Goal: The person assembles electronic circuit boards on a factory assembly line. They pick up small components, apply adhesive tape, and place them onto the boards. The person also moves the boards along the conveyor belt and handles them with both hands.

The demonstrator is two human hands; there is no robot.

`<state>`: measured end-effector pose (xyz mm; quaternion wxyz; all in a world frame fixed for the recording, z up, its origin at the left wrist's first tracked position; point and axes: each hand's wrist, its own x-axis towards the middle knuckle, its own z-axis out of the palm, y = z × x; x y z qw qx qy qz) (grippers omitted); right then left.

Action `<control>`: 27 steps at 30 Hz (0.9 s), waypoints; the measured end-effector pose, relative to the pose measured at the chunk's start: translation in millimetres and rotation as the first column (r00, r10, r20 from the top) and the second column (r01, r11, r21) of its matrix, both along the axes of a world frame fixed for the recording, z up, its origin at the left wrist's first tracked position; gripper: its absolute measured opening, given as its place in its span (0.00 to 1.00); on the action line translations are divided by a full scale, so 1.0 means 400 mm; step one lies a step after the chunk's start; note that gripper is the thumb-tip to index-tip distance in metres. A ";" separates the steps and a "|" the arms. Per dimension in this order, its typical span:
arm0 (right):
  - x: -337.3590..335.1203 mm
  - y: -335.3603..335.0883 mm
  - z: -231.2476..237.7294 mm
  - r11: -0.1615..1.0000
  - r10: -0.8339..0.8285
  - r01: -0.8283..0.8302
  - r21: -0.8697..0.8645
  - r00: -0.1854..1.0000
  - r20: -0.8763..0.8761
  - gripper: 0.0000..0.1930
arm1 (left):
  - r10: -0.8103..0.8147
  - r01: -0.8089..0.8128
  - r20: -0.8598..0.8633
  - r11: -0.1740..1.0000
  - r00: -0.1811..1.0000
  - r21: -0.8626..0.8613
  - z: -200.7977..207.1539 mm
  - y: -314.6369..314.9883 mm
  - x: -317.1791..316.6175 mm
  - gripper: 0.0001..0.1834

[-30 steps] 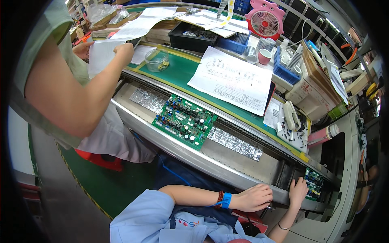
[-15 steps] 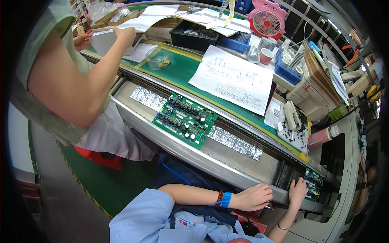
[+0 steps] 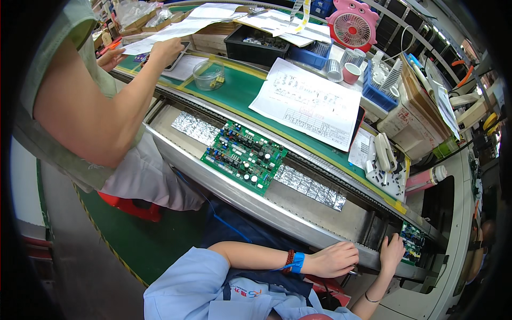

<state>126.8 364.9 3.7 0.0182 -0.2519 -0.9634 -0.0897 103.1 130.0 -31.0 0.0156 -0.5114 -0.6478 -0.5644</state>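
My left hand (image 3: pixel 333 260) rests at the front edge of the conveyor (image 3: pixel 314 234), its fingers curled; what is under them is hidden. A blue wrist strap (image 3: pixel 297 262) and a red beaded bracelet are on that wrist. My right hand (image 3: pixel 393 252) lies over the front rail with its fingers a little apart, beside a populated green circuit board (image 3: pixel 412 242) at the conveyor's right end. Farther left, a larger green circuit board (image 3: pixel 245 156) spans the conveyor rails. Strips of silver foil (image 3: pixel 309 186) stick out on both sides beneath it.
Another person's arm (image 3: pixel 96 106) reaches over the bench at left, a hand at white papers (image 3: pixel 192 26). Behind the conveyor are a printed sheet (image 3: pixel 306 104), a clear round tub (image 3: pixel 208 74), a black parts bin (image 3: pixel 256 45), a blue basket (image 3: pixel 378 90) and a pink fan (image 3: pixel 352 26).
The other person has lifted and turned back a hanging white sheet, baring a dark-edged flat thing beneath. My hands and both circuit boards have not visibly moved.
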 end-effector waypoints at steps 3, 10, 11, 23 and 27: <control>0.000 -0.002 0.002 1.000 0.004 -0.004 0.001 1.000 -0.001 0.14 | -0.002 0.002 0.000 1.000 1.000 -0.001 -0.002 0.001 0.000 0.08; 0.004 0.002 -0.005 1.000 0.020 -0.020 0.012 1.000 -0.011 0.14 | 0.000 0.000 -0.004 1.000 1.000 -0.005 0.002 -0.001 -0.001 0.08; 0.003 0.002 -0.004 1.000 0.018 -0.018 0.012 1.000 -0.008 0.14 | 0.000 0.000 -0.003 1.000 1.000 -0.008 0.002 -0.001 -0.001 0.08; 0.000 0.000 0.002 1.000 0.008 -0.008 0.007 1.000 0.000 0.14 | -0.023 0.023 0.005 0.999 1.000 -0.041 0.002 0.000 -0.002 0.08; -0.001 0.002 0.002 1.000 -0.001 0.002 -0.005 1.000 0.011 0.14 | 0.007 -0.007 -0.015 1.000 1.000 0.014 0.001 0.003 -0.002 0.08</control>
